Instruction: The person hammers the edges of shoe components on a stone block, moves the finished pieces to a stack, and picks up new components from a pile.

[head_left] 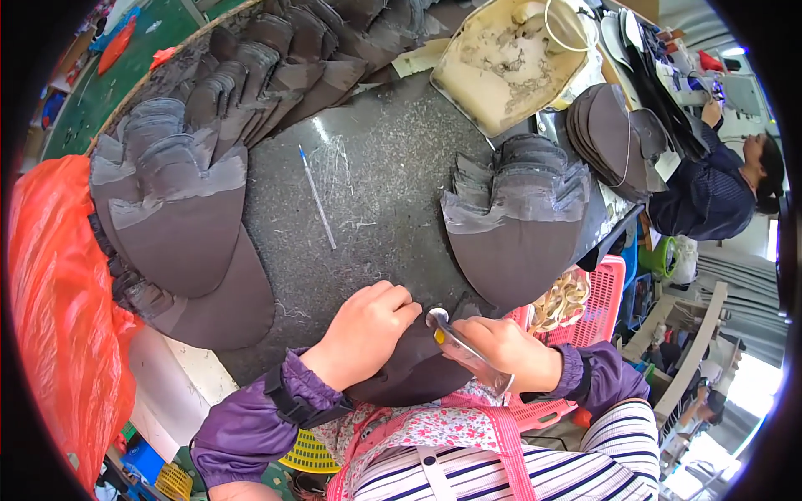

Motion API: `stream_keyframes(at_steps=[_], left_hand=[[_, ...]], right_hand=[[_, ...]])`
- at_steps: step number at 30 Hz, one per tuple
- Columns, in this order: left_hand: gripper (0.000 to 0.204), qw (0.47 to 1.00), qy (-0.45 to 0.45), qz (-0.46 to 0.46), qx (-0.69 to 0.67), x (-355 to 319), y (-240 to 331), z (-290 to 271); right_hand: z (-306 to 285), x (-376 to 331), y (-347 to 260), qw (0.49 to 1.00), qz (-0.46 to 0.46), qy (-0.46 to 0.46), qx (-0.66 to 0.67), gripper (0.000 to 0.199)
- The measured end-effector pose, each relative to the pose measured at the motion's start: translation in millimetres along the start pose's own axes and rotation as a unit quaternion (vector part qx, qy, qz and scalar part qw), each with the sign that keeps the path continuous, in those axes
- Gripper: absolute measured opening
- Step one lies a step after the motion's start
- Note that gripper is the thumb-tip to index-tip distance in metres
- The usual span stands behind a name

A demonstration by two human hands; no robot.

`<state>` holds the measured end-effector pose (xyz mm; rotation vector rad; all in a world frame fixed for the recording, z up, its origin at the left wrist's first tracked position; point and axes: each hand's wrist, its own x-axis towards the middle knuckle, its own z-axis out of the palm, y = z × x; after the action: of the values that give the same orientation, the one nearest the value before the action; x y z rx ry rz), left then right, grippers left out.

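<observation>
A dark brown, curved shoe-upper piece (418,367) lies at the near edge of the worktop, in front of my apron. My left hand (363,330) rests at its far left side, fingers curled and pressed on its edge. In my right hand (510,351) is a hammer (476,355) with a round shiny face and a flared metal end; the fingers wrap round it, and its handle is mostly hidden. The round face is close to my left fingertips, over the piece. Just beyond my right hand lies a stack of similar pieces (514,238).
More stacks of brown pieces (180,242) line the left and far sides. A pen refill (317,200) lies on the dark worktop (368,159). A dirty cream tray (501,71) stands at the back, a pink basket (606,292) at right. Another person (706,188) works farther right.
</observation>
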<state>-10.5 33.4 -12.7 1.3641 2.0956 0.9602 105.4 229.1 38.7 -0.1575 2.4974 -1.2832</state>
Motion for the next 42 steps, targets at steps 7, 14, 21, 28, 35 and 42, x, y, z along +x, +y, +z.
stream_keyframes(at_steps=[7, 14, 21, 28, 35, 42], left_hand=[[0.022, 0.99, -0.005, 0.107, 0.095, -0.2, -13.4, -5.8], [0.026, 0.971, -0.022, 0.165, 0.171, -1.0, -15.8, -8.6], [0.021, 0.994, 0.084, 0.045, 0.048, -10.5, -13.4, 2.2], [0.023, 0.986, 0.093, 0.1, 0.097, -17.9, -6.6, 10.1], [0.029, 0.974, 0.087, 0.121, 0.171, -20.8, -0.4, 13.5], [0.028, 0.991, 0.127, -0.03, 0.016, -31.5, 0.4, 15.0]], right_hand=[[4.3, -1.0, 9.6, 0.999, -0.028, 0.026, 0.014, 0.021], [4.8, 6.4, 6.6, 0.998, -0.042, 0.044, 0.015, 0.021], [9.2, 5.1, 8.3, 0.999, -0.027, 0.031, 0.015, 0.022], [5.7, 9.7, 5.8, 0.998, -0.052, 0.027, -0.018, 0.021], [2.1, 9.8, 7.4, 0.994, -0.073, -0.034, -0.077, 0.045], [2.1, 9.7, 10.0, 0.988, -0.101, -0.057, -0.105, 0.054]])
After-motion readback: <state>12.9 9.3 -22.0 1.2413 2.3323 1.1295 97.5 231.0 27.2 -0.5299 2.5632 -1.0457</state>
